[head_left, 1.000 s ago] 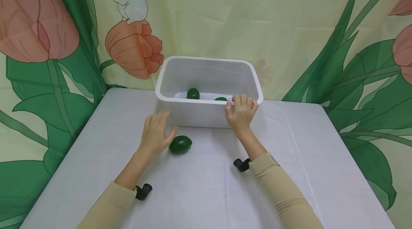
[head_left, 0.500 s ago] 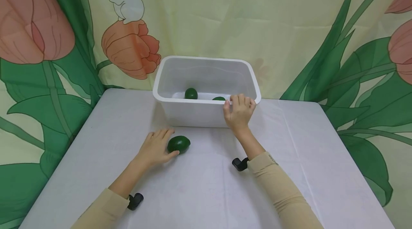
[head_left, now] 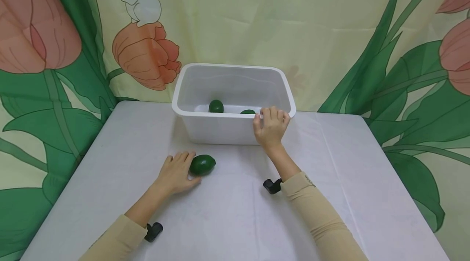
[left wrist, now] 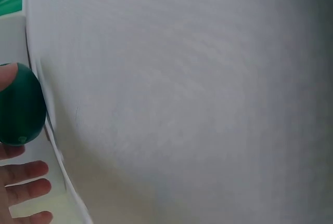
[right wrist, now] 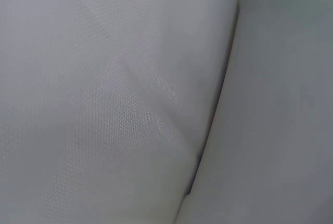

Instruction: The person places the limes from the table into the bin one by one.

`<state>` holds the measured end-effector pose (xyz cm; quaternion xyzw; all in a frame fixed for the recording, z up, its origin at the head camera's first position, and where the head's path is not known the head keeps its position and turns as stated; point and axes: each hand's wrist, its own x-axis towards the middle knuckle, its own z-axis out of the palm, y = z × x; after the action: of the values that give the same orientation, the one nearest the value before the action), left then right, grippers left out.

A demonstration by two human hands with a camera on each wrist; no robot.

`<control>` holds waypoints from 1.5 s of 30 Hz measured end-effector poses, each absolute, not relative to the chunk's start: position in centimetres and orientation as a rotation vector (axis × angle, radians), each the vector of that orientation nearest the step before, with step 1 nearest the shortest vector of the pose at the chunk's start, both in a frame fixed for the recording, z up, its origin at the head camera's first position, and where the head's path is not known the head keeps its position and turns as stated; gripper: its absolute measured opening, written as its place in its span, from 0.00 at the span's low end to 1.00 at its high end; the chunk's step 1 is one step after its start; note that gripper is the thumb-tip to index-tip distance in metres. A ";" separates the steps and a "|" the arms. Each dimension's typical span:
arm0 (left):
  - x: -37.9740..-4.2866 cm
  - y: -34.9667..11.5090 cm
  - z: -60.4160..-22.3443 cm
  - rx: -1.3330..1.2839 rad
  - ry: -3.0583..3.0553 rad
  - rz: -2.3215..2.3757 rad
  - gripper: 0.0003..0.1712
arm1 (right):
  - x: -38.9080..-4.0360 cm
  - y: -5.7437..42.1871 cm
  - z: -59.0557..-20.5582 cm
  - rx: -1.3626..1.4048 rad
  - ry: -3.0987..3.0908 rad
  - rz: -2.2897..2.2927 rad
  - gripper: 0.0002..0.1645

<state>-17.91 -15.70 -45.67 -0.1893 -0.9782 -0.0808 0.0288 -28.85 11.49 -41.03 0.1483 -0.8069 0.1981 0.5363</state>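
A glossy dark green avocado (head_left: pixel 203 165) lies on the white cloth in front of a white plastic bin (head_left: pixel 220 128). My left hand (head_left: pixel 175 172) is beside its left end, thumb on the near side and fingers on the far side. In the left wrist view, the thumb overlaps the avocado (left wrist: pixel 23 112), while the other fingers (left wrist: pixel 28 188) are fairly straight and spread. With its fingers hooked over the front rim near the right corner, my right hand (head_left: pixel 271 128) grips the bin. Inside the bin are a green fruit (head_left: pixel 216 106) and another (head_left: pixel 248 111), mostly hidden by the front wall.
A white cloth covers the table (head_left: pixel 227 220). Behind the bin hangs a pale yellow curtain (head_left: pixel 249 16) printed with tulips and a white animal. Black wrist devices show at the left (head_left: pixel 153 231) and right cuffs (head_left: pixel 272 186).
My left hand has come down from above and left of the avocado to the cloth beside it. My right hand stays on the bin's rim. The head view has shifted slightly.
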 end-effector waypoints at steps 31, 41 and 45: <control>-18.0 -15.2 -46.5 -0.555 -3.034 -0.242 0.40 | -28.8 11.4 -40.9 0.354 -1.897 0.463 0.14; -18.1 -15.1 -46.5 -0.578 -3.038 -0.272 0.40 | -28.9 11.4 -41.0 0.356 -1.909 0.471 0.11; -18.2 -15.0 -46.6 -0.597 -3.020 -0.254 0.39 | -28.9 11.4 -41.0 0.352 -1.890 0.460 0.14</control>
<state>-18.20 -15.03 -46.59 -0.1932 -0.9774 -0.0821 0.0266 -28.92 11.42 -41.01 0.1486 -0.7985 0.1943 0.5500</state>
